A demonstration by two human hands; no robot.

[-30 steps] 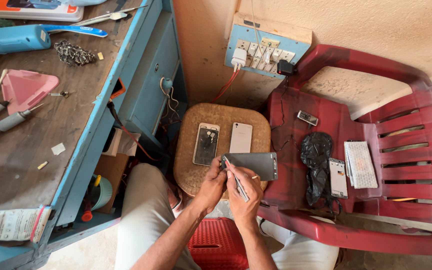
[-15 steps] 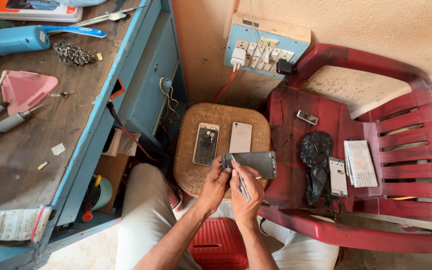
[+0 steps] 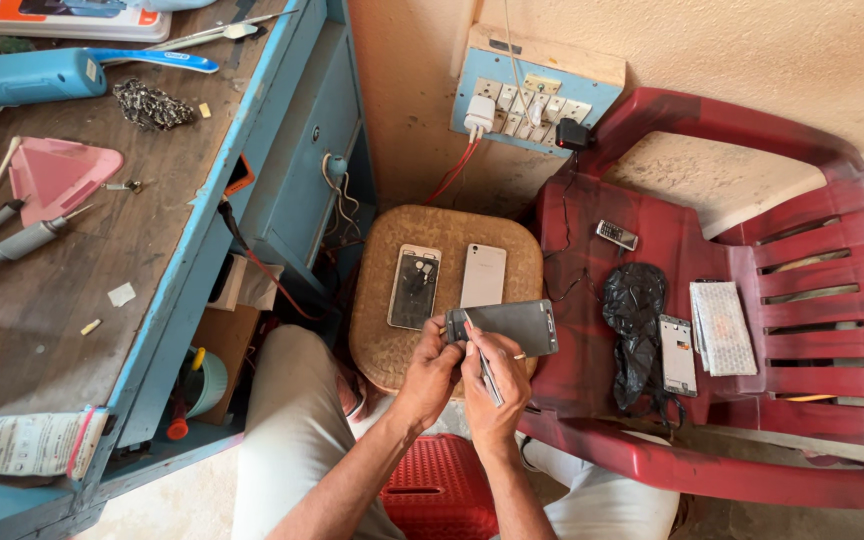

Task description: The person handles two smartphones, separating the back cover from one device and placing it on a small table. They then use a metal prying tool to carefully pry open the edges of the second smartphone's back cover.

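Both hands meet over the near edge of the round wooden stool (image 3: 392, 340). The left hand (image 3: 430, 375) grips the grey phone (image 3: 512, 326) by its end; the right hand (image 3: 497, 385), closed around a thin metal tool (image 3: 485, 368), hides that corner. Two more phones (image 3: 414, 287) lie behind.

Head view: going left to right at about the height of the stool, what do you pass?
Pink triangular tray → blue workbench edge → cracked phone → white phone → black plastic bag → phone frame → white pad on the red chair.
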